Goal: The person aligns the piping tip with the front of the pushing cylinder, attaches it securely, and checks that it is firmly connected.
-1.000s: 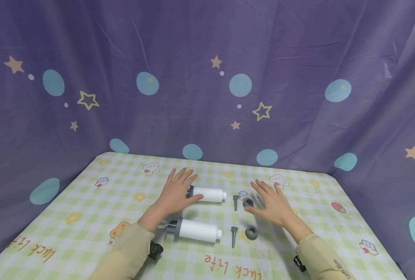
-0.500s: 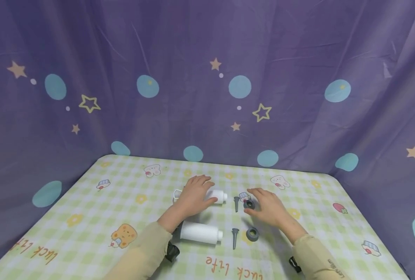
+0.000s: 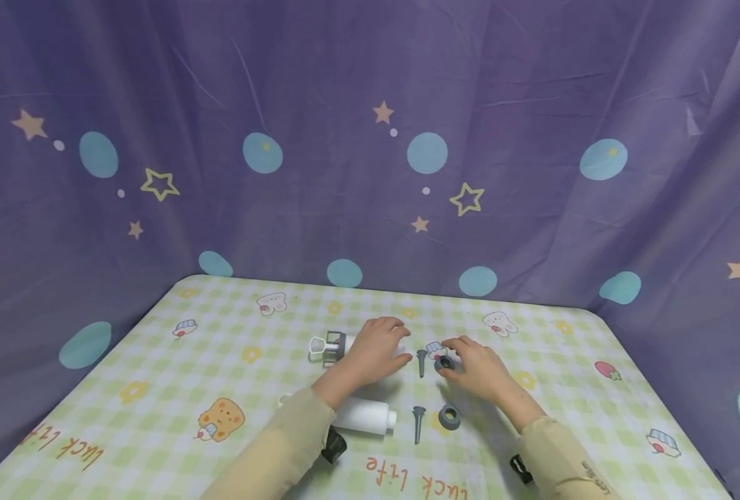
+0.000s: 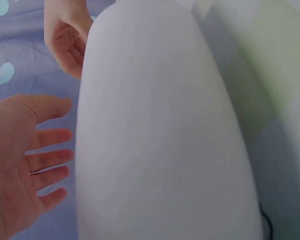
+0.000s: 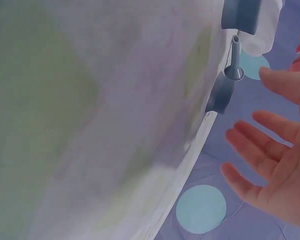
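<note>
Two white cylinders with grey fittings and white pull loops lie on the table. My left hand [image 3: 375, 353] is over the far cylinder [image 3: 350, 341], hiding much of its body, its fingers relaxed and spread. The near cylinder [image 3: 365, 415] is partly behind my left sleeve; a white cylinder [image 4: 155, 125] fills the left wrist view. My right hand [image 3: 481, 369] reaches to the far grey ring [image 3: 444, 364], thumb and fingers apart around it. In the right wrist view that hand's fingers [image 5: 250, 150] are loosely bent, holding nothing. Beside the far ring lies a grey tapered nozzle [image 3: 421, 363].
A second grey nozzle [image 3: 418, 423] and a second grey ring [image 3: 449, 417] lie nearer the front. The checkered tablecloth [image 3: 564, 389] covers the table, and a purple curtain [image 3: 345, 90] hangs behind and along the sides.
My left hand has moved right along the far cylinder, uncovering its grey collar and pull loop. My right hand has come slightly left and lower, its fingers drawing nearer the far ring.
</note>
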`<state>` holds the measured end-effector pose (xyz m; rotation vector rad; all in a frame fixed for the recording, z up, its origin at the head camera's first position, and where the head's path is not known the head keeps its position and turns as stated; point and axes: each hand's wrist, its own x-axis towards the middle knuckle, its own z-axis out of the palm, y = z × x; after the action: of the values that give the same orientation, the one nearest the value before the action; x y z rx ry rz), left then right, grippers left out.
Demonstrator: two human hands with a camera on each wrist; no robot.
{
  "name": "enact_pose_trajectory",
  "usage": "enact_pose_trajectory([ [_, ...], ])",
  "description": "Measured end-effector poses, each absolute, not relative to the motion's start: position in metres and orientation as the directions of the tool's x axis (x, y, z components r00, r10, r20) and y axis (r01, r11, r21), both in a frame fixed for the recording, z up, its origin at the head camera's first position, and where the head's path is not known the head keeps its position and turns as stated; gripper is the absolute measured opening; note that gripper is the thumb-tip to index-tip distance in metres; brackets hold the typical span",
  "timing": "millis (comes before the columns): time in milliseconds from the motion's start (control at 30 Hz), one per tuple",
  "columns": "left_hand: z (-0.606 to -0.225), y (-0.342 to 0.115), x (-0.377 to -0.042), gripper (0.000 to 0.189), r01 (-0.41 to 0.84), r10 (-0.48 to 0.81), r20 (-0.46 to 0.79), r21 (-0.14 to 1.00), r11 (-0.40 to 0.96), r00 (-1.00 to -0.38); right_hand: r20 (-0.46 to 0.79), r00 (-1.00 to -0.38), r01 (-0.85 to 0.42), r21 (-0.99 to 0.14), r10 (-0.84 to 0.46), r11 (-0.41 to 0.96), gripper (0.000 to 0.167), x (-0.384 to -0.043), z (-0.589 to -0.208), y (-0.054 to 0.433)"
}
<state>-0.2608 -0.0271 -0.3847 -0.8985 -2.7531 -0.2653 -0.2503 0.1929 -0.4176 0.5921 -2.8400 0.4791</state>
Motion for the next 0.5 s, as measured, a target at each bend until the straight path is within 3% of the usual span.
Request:
enact_pose_trajectory([
  [500,-0.394,0.005,-0.282,0.033,0.579,0.565,0.133,0.123,0.806,-0.815,0.145,-0.922,-0.386,-0.294,-0.358,0.874,0.041,-0.256,-0.412,0.186],
])
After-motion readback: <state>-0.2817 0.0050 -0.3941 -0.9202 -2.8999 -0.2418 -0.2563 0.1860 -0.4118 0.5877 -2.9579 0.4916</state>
